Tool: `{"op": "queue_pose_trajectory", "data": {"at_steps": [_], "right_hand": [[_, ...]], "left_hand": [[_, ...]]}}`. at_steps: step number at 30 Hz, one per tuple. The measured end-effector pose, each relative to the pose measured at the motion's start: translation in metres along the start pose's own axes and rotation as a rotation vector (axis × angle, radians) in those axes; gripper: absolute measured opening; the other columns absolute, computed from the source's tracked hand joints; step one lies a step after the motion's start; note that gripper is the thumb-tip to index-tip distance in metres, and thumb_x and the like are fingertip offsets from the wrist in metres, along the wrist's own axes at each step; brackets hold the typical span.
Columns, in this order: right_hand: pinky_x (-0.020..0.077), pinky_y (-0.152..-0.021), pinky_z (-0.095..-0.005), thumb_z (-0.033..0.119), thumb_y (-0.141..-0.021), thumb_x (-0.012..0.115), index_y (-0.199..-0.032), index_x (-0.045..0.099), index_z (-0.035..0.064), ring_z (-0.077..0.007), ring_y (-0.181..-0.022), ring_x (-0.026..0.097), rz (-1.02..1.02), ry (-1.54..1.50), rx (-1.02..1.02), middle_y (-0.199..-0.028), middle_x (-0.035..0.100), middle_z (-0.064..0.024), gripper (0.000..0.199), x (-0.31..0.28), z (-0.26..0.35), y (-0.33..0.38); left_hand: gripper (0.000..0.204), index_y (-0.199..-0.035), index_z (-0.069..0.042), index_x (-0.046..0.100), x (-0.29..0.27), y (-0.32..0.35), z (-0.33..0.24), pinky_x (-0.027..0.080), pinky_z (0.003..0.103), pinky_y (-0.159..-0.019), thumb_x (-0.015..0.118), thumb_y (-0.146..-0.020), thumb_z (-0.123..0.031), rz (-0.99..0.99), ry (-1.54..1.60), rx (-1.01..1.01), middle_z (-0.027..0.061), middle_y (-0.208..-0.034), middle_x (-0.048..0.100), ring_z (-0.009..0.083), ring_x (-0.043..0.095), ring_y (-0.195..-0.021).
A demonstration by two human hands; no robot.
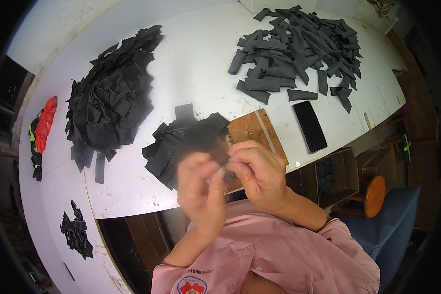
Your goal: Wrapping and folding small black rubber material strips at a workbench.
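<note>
My left hand (201,188) and my right hand (260,171) meet near the table's front edge, fingertips close together. Both have the fingers curled in against the thumb. The left one is partly smeared by motion. Whatever lies in the two pinches is too small or hidden to name. Just beyond the left hand lies a loose pile of flat black fabric pieces (169,144), partly covered by it. Under and beyond the right hand is a brown wooden board (259,122) with a pale strip across it.
A larger heap of black fabric pieces (110,98) spreads at the left. Dark rolled fabric tubes (289,54) cover the far right. A black phone (309,126) rests right of the board. Small black scraps (77,232) and a red bag (46,125) lie far left. A round stool (375,197) stands right.
</note>
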State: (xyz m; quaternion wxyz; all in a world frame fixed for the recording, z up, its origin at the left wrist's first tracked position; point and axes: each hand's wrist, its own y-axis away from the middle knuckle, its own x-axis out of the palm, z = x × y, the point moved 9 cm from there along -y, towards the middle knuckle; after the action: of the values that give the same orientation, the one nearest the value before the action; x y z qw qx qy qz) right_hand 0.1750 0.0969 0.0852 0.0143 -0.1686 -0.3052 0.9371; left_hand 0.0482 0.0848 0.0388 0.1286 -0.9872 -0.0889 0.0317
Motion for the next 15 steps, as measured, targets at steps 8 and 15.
{"op": "queue_pose_trajectory", "data": {"at_steps": [8,15], "right_hand": [[0.0376,-0.052,-0.0252,0.004,-0.077,0.056,-0.076,0.050,0.0010,-0.0155,-0.058,0.046,0.049,-0.136,0.132,-0.074,0.048,-0.0055,0.007,0.001,-0.012,-0.003],[0.0330,-0.055,-0.0209,0.013,-0.085,0.051,-0.073,0.047,0.0019,-0.0095,-0.060,0.038,0.328,-0.441,0.183,-0.070,0.043,-0.0015,0.017,0.007,0.017,-0.044]], "left_hand": [[0.017,-0.091,0.000,0.050,0.001,-0.008,0.009,0.037,0.016,-0.040,0.058,-0.077,0.001,-0.027,0.403,-0.286,0.0059,-0.079,0.057,0.0051,0.051,-0.060],[0.035,-0.105,0.001,0.035,0.038,-0.034,-0.039,0.031,0.018,-0.034,0.049,-0.073,0.003,0.540,1.389,-0.415,0.0077,-0.068,0.048,0.0069,0.040,-0.041]]}}
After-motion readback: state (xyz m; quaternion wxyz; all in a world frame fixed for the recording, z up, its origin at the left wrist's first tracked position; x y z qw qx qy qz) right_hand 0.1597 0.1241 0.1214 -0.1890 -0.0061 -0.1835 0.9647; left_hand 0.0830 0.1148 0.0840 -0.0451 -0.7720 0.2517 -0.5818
